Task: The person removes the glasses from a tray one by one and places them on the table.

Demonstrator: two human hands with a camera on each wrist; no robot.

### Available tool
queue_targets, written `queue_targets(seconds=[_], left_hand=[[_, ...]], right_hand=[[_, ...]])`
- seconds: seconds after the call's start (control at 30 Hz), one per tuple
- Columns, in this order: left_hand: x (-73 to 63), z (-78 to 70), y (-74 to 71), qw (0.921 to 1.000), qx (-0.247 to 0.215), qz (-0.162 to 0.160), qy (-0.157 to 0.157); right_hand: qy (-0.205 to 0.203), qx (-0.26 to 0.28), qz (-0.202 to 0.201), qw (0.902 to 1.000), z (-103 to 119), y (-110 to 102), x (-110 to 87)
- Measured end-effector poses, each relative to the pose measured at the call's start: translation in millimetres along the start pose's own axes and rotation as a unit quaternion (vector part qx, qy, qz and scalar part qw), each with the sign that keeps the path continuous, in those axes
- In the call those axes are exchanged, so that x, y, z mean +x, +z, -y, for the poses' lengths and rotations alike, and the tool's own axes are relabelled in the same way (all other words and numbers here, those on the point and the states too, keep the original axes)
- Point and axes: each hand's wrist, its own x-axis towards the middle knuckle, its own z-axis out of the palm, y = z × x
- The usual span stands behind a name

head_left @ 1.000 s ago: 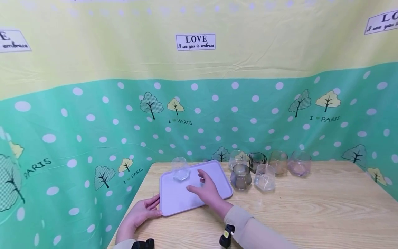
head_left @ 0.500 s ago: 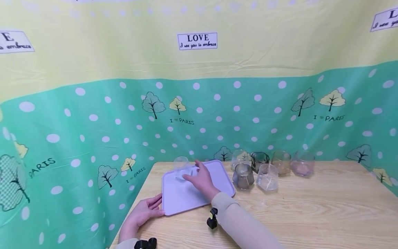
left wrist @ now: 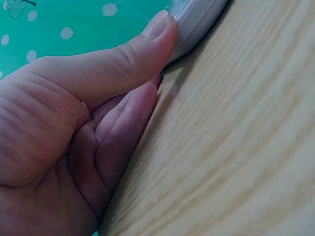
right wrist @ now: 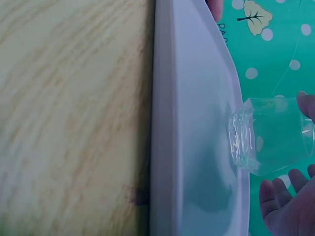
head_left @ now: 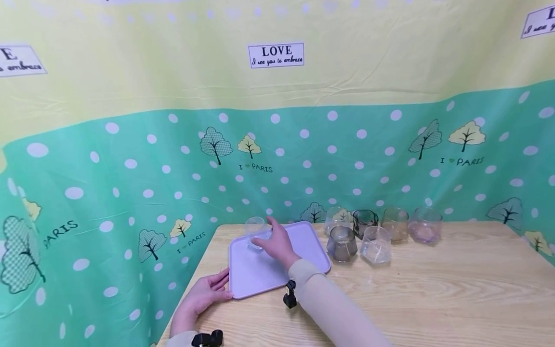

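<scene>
A lilac tray lies on the wooden table. My left hand holds its near left corner, with the thumb against the rim and the fingers along the left side. Near the tray's far left edge stands a clear drinking glass, upright. My right hand reaches over the tray to this glass, thumb on one side and fingers on the other. In the right wrist view the fingers look apart from the faceted glass, while the thumb overlaps its rim.
Right of the tray stand several more glasses: a grey glass, a clear one, another clear one, a dark one, an amber one and a pinkish one. A patterned green curtain hangs behind the table.
My right hand has moved left and away from me across the tray to the clear glass. My left hand stays at the tray corner. The glasses have not moved on the table.
</scene>
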Motion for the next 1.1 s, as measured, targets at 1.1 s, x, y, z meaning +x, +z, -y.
queue_targets(seconds=[1.1], left_hand=[[-1.8,-2.2,4.5,0.9996,0.017,-0.023,-0.005]], right_hand=[[0.038,0.001,-0.003,0.9993,-4.8,10.6,4.0]])
